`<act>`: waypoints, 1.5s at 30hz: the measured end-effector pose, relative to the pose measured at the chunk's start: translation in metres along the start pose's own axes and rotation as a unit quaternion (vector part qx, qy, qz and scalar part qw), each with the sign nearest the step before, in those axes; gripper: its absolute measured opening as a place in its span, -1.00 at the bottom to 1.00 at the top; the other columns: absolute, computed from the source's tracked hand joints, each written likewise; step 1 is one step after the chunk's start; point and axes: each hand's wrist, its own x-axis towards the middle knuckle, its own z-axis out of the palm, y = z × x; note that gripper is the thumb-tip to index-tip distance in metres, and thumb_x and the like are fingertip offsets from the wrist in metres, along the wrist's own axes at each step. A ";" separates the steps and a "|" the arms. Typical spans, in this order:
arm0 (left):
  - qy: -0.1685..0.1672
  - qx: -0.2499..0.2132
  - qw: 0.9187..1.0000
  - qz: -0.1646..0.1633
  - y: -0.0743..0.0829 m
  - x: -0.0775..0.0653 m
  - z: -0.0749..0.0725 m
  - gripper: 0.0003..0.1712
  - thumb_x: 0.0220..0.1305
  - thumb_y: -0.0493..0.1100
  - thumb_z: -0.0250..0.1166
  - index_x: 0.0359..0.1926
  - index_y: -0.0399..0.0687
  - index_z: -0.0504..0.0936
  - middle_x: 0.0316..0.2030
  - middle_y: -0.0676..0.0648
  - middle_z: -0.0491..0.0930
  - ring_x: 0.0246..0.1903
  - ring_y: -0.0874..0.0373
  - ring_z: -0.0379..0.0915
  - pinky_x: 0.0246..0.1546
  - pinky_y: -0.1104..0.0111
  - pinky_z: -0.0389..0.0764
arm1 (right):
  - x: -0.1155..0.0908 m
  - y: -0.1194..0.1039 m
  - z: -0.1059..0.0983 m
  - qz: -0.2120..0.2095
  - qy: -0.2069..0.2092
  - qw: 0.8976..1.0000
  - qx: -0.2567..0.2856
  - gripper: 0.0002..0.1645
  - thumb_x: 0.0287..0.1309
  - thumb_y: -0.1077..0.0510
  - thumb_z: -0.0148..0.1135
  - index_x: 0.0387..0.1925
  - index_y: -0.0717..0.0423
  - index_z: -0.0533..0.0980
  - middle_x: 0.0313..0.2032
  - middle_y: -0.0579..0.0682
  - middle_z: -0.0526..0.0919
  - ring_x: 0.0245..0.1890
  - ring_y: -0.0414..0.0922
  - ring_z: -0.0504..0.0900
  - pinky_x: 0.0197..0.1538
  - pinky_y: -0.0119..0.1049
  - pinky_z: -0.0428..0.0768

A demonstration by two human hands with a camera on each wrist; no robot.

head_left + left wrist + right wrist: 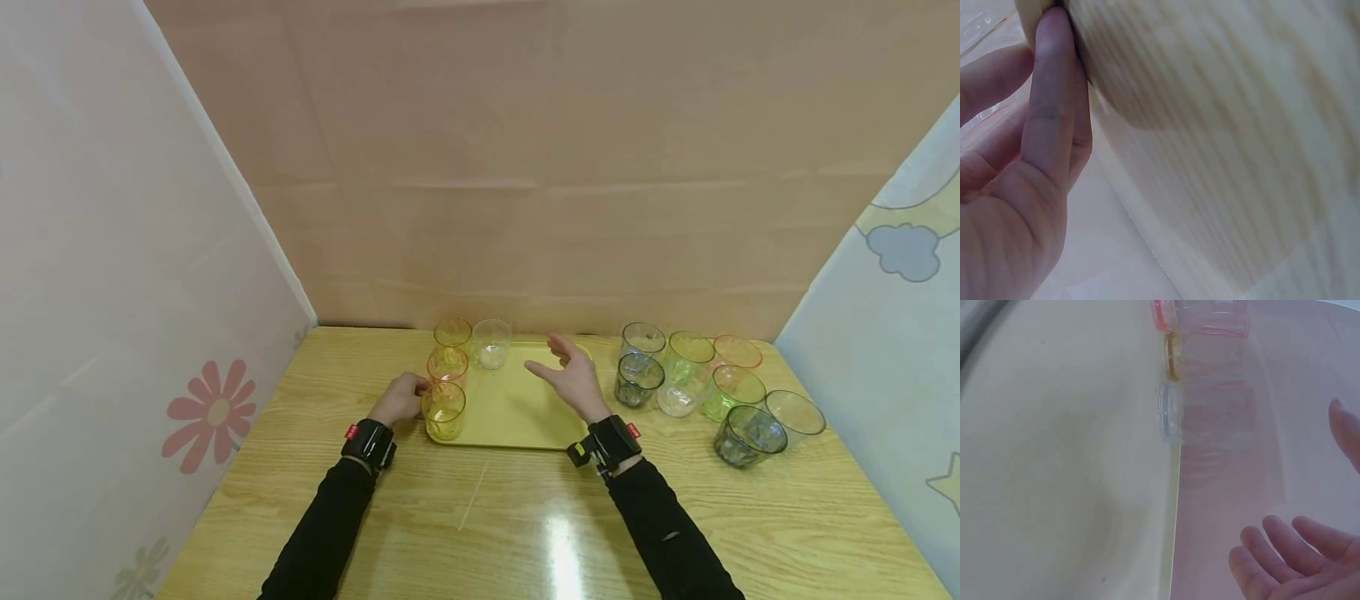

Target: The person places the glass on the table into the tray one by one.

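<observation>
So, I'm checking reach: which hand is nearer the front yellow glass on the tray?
Left. The left hand is right beside the yellow glass, at the left edge of the tray; the right hand is farther off, toward the right side.

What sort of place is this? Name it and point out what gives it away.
Probably a staged tabletop work corner: a wood-grain table boxed in by a plain tan sheet, a flower-printed panel and a cloud-printed panel.

Pale yellow tray, yellow glass, wood-grained table, black sleeves
</observation>
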 end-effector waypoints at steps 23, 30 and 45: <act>-0.003 0.019 1.000 -0.014 -0.003 0.002 0.000 -0.76 0.20 -0.29 0.26 -0.12 -0.23 0.72 -0.32 -0.10 0.66 -0.29 0.09 0.54 -0.24 0.31 0.54 | -0.064 -0.042 -0.065 -0.005 0.118 0.987 0.109 -0.46 0.30 0.06 0.25 0.20 0.26 0.44 0.09 0.25 0.51 0.06 -0.08 0.52 0.13 -0.35 0.48; -0.004 0.012 1.000 -0.010 0.000 0.001 0.004 -0.77 0.22 -0.30 0.26 -0.11 -0.23 0.73 -0.31 -0.10 0.67 -0.26 0.09 0.55 -0.20 0.27 0.56 | -0.066 0.036 -0.072 -0.049 0.197 0.978 0.056 -0.51 0.29 0.00 0.25 0.21 0.04 0.48 0.07 0.01 0.56 0.04 -0.30 0.52 0.12 -0.48 0.47; 0.002 0.010 1.000 -0.012 -0.002 0.001 0.003 -0.72 0.15 -0.34 0.25 -0.10 -0.25 0.72 -0.30 -0.11 0.66 -0.27 0.09 0.53 -0.22 0.30 0.54 | -0.091 0.037 -0.104 -0.103 0.411 0.904 -0.055 -0.57 0.28 0.05 0.26 0.17 -0.05 0.55 0.12 0.01 0.57 0.21 -0.03 0.44 0.38 -0.20 0.25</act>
